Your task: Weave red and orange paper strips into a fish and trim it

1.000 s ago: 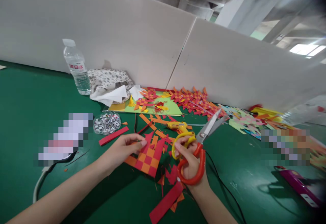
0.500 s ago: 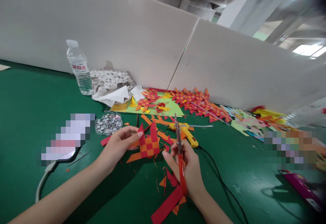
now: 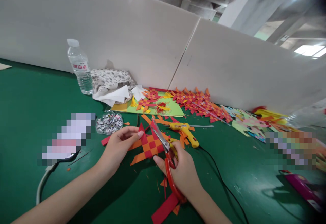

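Note:
Between the thumb and fingers of my left hand (image 3: 122,145) is a woven paper fish (image 3: 150,146), a red and orange checkered piece with loose strips at its edges. My right hand (image 3: 182,169) grips red-handled scissors (image 3: 165,145), whose blades point up and to the left across the fish's right-hand red strip. Whether the blades touch the paper I cannot tell. Orange and red paper scraps (image 3: 164,182) lie beneath my hands, and a wide red strip (image 3: 164,210) is near my right wrist.
A yellow glue gun (image 3: 184,132) with a black cord lies just beyond my right hand. A round clear tray of googly eyes (image 3: 109,122) is at left, near a water bottle (image 3: 80,67). Finished paper fish (image 3: 196,101) are piled along the white partition (image 3: 229,67).
The scissors have tilted left from upright, bringing their blades over the fish. My right hand has turned and moved slightly left; my left hand keeps its hold.

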Demonstrator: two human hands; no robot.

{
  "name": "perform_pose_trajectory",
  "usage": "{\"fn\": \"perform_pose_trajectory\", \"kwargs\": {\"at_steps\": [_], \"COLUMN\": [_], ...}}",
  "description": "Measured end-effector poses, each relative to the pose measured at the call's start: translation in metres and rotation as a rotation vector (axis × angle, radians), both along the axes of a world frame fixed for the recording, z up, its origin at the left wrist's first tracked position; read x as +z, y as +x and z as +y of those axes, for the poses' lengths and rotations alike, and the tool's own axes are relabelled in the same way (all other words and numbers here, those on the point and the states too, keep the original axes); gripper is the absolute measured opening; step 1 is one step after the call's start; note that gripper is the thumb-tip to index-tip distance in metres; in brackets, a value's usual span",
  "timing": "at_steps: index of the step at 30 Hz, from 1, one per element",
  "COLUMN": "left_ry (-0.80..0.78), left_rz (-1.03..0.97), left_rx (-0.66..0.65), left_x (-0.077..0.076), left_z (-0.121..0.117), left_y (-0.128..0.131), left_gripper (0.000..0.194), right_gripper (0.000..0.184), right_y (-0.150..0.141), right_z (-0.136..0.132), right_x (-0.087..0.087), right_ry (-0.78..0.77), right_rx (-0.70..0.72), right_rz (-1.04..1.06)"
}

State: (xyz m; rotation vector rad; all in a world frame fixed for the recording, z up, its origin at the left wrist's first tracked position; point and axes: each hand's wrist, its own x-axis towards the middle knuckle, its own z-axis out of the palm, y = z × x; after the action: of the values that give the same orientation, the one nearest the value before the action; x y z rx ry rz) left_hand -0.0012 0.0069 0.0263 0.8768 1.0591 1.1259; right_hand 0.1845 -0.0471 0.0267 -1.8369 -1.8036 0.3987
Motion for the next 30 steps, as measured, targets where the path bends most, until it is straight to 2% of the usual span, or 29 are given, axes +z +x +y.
{"fn": "perform_pose_trajectory", "kwargs": {"at_steps": [11,18,22,26,30], "left_ry": [0.024,-0.008,-0.010,-0.017,-0.016], "left_rz": [-0.071,-0.105,-0.159,-0.140,0.008], "left_rx": [-0.023,0.094,0.108,0.062,-0.040], "left_x": [0.006,0.000,-0.005,-0.006,-0.003], "left_z": [-0.009,-0.004,-0.001,-0.001,-0.005], "left_y": [0.008,0.005,0.004,0.006,0.008], "left_gripper": [0.019,0.027,0.031,0.027,0.025], "right_gripper": [0.034,0.036,0.036,0.037,0.031], "right_y": [0.001,0.000,0.000,0.002,0.004], "right_z": [-0.002,-0.002,-0.002,-0.002,0.000], "right_x": [-0.004,0.005,0.009,0.006,-0.001], "right_ry": [-0.040,0.081,0.076,0.064,-0.080], "right_rx": [0.036,-0.008,-0.001,0.020,0.082], "right_rz": [-0.075,0.225,0.332,0.215,0.043]}}
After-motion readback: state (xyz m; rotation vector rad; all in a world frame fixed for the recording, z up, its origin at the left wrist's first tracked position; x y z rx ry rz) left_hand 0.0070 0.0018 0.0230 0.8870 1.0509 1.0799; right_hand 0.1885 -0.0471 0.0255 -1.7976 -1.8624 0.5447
